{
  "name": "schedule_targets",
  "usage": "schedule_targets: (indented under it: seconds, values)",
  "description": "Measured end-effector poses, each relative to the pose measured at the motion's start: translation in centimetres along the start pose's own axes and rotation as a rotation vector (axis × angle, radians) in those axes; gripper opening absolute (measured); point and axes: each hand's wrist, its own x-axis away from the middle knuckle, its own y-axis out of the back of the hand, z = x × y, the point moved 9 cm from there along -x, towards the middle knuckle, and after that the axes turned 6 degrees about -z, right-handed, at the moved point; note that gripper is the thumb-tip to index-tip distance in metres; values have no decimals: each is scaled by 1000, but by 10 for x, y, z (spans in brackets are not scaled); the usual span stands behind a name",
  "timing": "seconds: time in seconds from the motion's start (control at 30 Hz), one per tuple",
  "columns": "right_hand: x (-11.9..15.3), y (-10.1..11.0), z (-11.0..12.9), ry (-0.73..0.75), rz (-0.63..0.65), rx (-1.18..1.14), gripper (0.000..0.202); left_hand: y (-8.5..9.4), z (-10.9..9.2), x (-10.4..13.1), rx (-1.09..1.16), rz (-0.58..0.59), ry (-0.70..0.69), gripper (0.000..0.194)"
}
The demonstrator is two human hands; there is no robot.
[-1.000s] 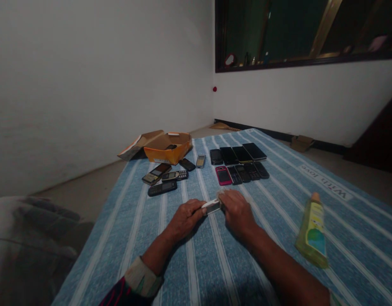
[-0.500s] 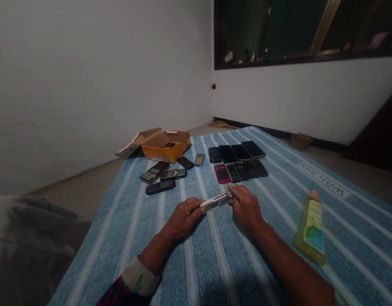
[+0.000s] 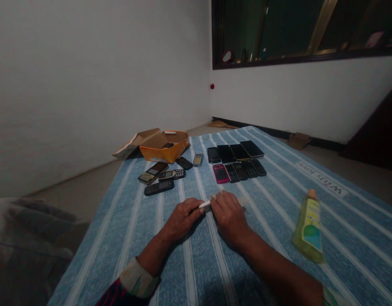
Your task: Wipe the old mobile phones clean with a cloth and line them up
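My left hand (image 3: 184, 216) pinches the left end of a slim white phone (image 3: 205, 204) held just above the striped cloth. My right hand (image 3: 228, 212) is closed over the phone's other end, hiding most of it, with a pale cloth (image 3: 243, 201) showing past its fingers. Beyond my hands, several phones lie in two rows, among them a pink one (image 3: 221, 174) and a large black one (image 3: 252, 149). Further left lie more loose phones, such as a dark keypad phone (image 3: 159, 187) and a silver one (image 3: 198, 159).
An open orange box (image 3: 164, 153) with a dark phone (image 3: 168, 145) inside stands at the far left of the blue striped cloth (image 3: 135, 238). A bottle of yellow-green liquid (image 3: 309, 227) lies at the right. Walls rise behind.
My right hand has slid left along the phone with the pale cloth and now covers most of it. My left hand keeps its hold in nearly the same place.
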Motion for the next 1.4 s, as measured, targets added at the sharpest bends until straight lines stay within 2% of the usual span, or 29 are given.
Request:
schedule_targets:
  seconds: [0.2, 0.57, 0.77, 1.07, 1.4]
  values:
    - [5, 4, 18, -3, -43, 96, 29, -1, -1, 0, -3, 2, -20, 34]
    - [4, 9, 23, -88, -16, 185, 30, -1, -5, 0, 18, 5, -28, 32]
    - [2, 12, 31, -10, -46, 148, 30, 1, -6, 0, 15, -17, -50, 31]
    - [8, 17, 39, 21, -52, 125, 32, 0, -14, 7, 3, -33, -90, 27]
    - [15, 23, 45, 6, -175, 186, 28, 1, -35, 14, -47, -109, -240, 21]
